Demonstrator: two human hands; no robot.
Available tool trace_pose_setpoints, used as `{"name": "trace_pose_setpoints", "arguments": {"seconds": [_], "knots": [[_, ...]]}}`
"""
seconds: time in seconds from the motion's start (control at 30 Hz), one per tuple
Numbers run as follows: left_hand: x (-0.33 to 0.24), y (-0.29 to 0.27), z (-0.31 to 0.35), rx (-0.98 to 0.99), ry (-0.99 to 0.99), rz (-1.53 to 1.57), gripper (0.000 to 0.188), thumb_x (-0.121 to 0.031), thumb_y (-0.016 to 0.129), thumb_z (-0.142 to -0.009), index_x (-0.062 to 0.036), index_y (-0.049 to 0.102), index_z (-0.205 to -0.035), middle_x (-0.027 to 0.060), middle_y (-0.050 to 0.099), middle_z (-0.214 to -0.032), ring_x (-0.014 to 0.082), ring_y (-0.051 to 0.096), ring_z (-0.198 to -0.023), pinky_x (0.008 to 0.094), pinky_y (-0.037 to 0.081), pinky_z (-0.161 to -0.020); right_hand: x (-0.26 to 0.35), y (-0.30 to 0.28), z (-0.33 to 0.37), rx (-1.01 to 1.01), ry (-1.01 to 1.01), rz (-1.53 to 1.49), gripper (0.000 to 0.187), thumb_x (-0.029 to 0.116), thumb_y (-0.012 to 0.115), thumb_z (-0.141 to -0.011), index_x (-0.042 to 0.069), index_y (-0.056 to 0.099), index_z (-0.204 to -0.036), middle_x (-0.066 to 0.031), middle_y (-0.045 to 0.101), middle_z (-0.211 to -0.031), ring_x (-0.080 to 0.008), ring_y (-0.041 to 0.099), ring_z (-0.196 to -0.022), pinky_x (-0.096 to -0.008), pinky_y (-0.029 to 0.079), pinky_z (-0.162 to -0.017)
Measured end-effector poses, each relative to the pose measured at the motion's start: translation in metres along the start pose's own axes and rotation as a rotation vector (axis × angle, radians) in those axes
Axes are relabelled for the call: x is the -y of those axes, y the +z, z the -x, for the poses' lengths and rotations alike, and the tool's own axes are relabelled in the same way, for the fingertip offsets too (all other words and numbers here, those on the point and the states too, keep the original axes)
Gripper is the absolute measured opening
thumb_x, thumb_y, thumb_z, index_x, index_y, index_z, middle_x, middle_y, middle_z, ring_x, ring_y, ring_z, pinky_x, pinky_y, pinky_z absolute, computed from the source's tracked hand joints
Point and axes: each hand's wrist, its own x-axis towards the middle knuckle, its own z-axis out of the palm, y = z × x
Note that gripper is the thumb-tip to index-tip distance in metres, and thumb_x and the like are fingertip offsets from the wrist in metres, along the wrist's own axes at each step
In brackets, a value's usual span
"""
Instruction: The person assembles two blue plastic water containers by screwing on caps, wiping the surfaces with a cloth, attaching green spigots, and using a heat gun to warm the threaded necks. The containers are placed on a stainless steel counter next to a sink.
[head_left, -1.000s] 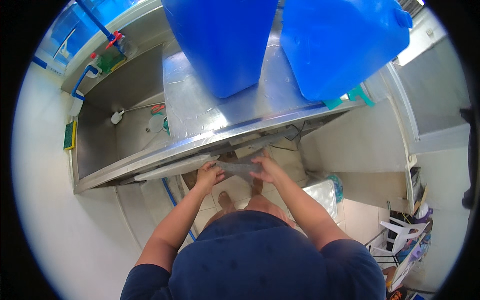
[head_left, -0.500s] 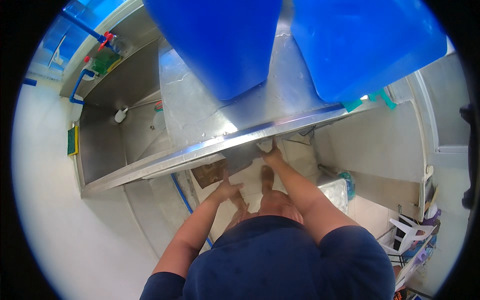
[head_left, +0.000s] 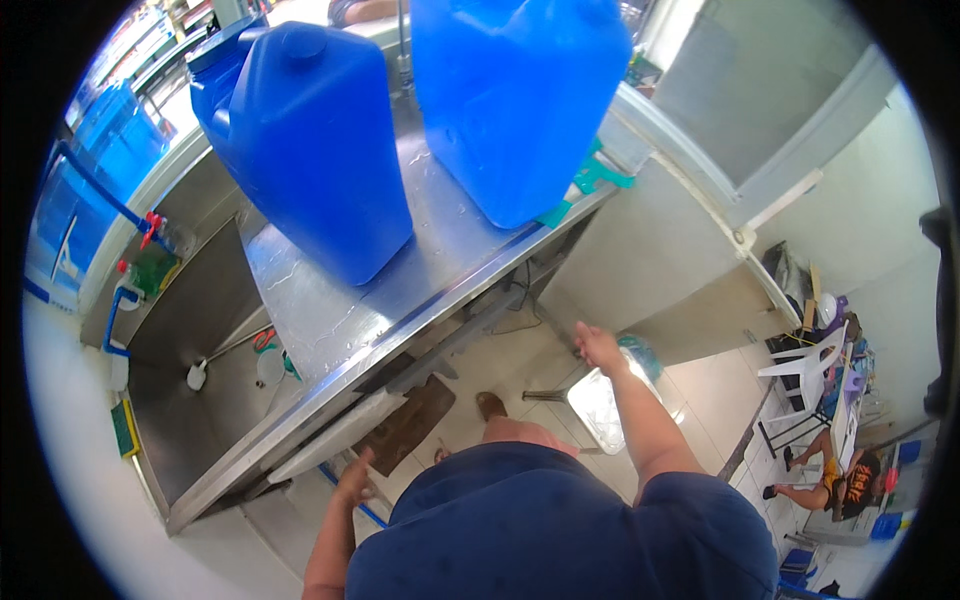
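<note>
Two tall blue plastic jugs, a left jug (head_left: 310,150) and a right jug (head_left: 515,110), stand on the wet stainless steel counter (head_left: 330,320). My left hand (head_left: 353,478) is low beside a pale panel (head_left: 340,435) under the counter's front edge. It holds nothing that I can see, and its fingers are apart. Out to the right, my right hand (head_left: 598,347) hangs in the air with its fingers loosely spread and nothing in them. Just below it is a stool (head_left: 598,410) with a pale, shiny square top. A teal plastic object (head_left: 640,355) shows behind that wrist.
Left of the counter top is a deep steel sink (head_left: 200,330) with a white object and red-handled scissors (head_left: 264,338). A green and yellow sponge (head_left: 125,428) hangs at its rim. A brown mat (head_left: 410,425) lies underfoot. At far right are a white chair (head_left: 808,370) and another person (head_left: 850,485).
The view has turned right. Both hands have left the underside of the counter's front edge; the right hand has swung out over the stool, the left has dropped back.
</note>
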Motion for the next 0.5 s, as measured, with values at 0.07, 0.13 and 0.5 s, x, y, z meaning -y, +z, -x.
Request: {"name": "trace_pose_setpoints", "arguments": {"seconds": [0.07, 0.13, 0.5], "knots": [[-0.003, -0.008, -0.002, -0.197, 0.022, -0.603, 0.083, -0.057, 0.068, -0.084, -0.0089, 0.044, -0.146, 0.0208, 0.046, -0.145, 0.0347, 0.048, -0.131, 0.0437, 0.041, -0.106, -0.003, -0.015, 0.005, -0.235, -0.333, 0.410, 0.040, 0.034, 0.066, -0.087, -0.001, 0.068, -0.107, -0.0169, 0.072, -0.092, -0.0284, 0.068, -0.081, -0.0374, 0.053, -0.073], [-0.014, -0.011, -0.001, -0.184, 0.025, -0.340, 0.081, -0.057, 0.069, -0.083, -0.0069, 0.047, -0.143, 0.0224, 0.048, -0.143, 0.0343, 0.051, -0.129, 0.0398, 0.042, -0.106, 0.014, -0.027, 0.003, -0.339, -0.437, 0.534, 0.044, 0.035, 0.067, -0.086, 0.001, 0.068, -0.114, -0.0188, 0.071, -0.099, -0.0317, 0.068, -0.090, -0.0394, 0.053, -0.081], [-0.170, 0.034, 0.087, -0.051, 0.595, -0.192, 0.062, -0.031, 0.068, -0.094, -0.0011, 0.044, -0.144, 0.0204, 0.051, -0.140, 0.0269, 0.054, -0.125, 0.0358, 0.046, -0.101, 0.242, -0.045, -0.108, -0.740, -0.616, 0.538, 0.035, 0.036, 0.071, -0.082, 0.006, 0.073, -0.099, -0.0185, 0.071, -0.098, -0.0360, 0.066, -0.095, -0.0446, 0.052, -0.084]]}}
